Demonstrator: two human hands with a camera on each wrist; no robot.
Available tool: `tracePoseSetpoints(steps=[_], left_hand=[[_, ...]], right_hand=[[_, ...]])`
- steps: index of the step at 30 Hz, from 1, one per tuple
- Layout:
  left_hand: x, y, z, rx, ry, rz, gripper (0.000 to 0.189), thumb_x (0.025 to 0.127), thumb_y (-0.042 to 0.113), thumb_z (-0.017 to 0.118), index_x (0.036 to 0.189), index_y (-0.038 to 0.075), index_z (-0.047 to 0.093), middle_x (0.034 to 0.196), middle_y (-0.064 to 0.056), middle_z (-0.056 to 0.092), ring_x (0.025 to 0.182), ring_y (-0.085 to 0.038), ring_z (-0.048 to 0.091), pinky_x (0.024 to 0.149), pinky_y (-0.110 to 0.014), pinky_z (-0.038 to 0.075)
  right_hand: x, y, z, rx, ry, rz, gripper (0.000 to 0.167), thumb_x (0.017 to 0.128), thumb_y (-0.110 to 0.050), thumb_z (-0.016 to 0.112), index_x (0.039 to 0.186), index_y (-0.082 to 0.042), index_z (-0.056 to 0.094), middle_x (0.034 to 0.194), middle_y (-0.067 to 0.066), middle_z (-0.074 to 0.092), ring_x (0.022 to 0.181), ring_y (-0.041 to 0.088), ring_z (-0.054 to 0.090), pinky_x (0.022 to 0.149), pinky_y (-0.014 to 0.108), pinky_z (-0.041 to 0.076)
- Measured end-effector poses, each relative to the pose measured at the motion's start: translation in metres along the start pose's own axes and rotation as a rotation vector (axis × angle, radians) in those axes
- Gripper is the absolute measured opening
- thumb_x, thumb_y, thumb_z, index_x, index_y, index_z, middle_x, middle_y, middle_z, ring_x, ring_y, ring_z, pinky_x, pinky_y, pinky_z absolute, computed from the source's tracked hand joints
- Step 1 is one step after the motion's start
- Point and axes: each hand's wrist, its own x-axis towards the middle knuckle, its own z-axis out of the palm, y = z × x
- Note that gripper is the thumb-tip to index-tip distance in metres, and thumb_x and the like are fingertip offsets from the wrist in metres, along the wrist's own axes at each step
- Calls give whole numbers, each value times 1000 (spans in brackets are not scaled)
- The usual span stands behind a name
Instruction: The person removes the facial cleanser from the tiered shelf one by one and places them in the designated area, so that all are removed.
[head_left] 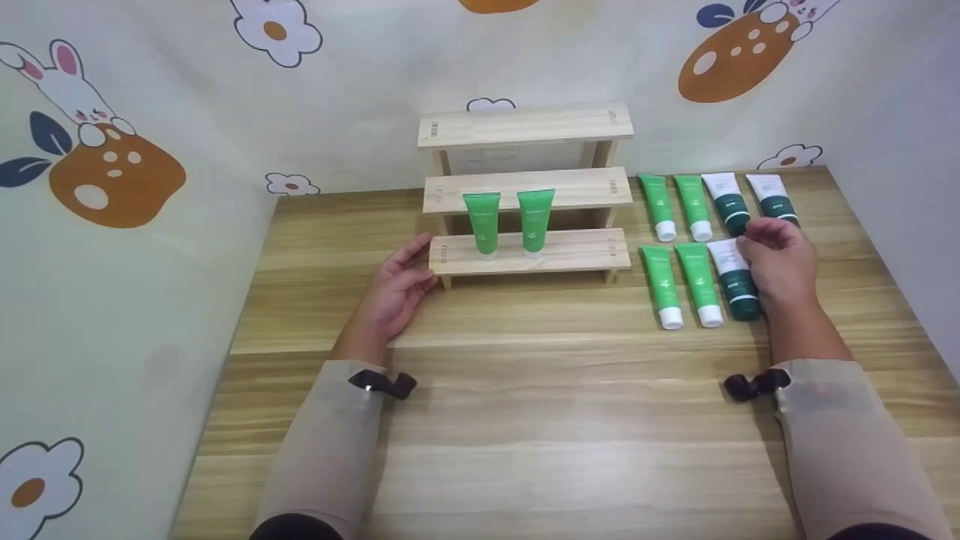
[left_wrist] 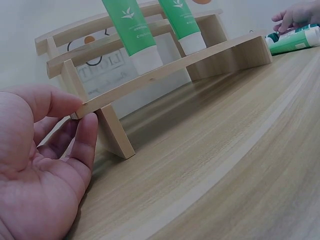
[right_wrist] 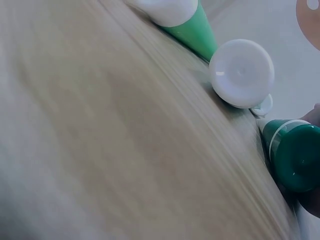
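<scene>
My left hand point(head_left: 395, 290) pinches the left end of the lowest step of a three-step wooden stand point(head_left: 570, 259), thumb and fingertips at its corner in the left wrist view. On that step two green tubes, one at left point(head_left: 484, 223) and one at right point(head_left: 535, 221), stand upright on white caps. My right hand point(head_left: 784, 262) is low over the tubes at right, fingers bent, fingertips at the upper end of a white-and-dark-green tube point(head_left: 737, 281) lying flat. Whether the fingers grip it, I cannot tell. In the right wrist view, a dark green cap point(right_wrist: 300, 157) shows beside the fingers.
Green tubes point(head_left: 661, 285) and white-and-dark-green tubes point(head_left: 724, 196) lie in two rows right of the stand, caps towards me. The wood-grain table point(head_left: 562, 412) meets a patterned cloth wall point(head_left: 360, 97) behind the stand and a plain wall at right.
</scene>
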Motion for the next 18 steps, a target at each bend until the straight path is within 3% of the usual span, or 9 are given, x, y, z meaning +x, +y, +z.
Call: tracePoseSetpoints(steps=[6, 18], left_hand=[[1, -1, -1, -3, 3, -6, 70, 96, -15, 54, 163, 5, 42, 162, -3, 46, 121, -13, 61, 91, -22, 58], [0, 0, -1, -7, 10, -10, 70, 96, -16, 54, 162, 6, 44, 162, -2, 45, 118, -13, 61, 90, -22, 58]], right_hand=[[-1, -1, 0, -2, 14, -1, 23, 100, -15, 73, 121, -24, 70, 113, -15, 66, 112, 4, 58, 101, 19, 43], [-3, -6, -4, 157, 27, -28, 23, 97, -7, 74, 118, -16, 71, 110, -9, 69, 107, 7, 61, 95, 15, 46]])
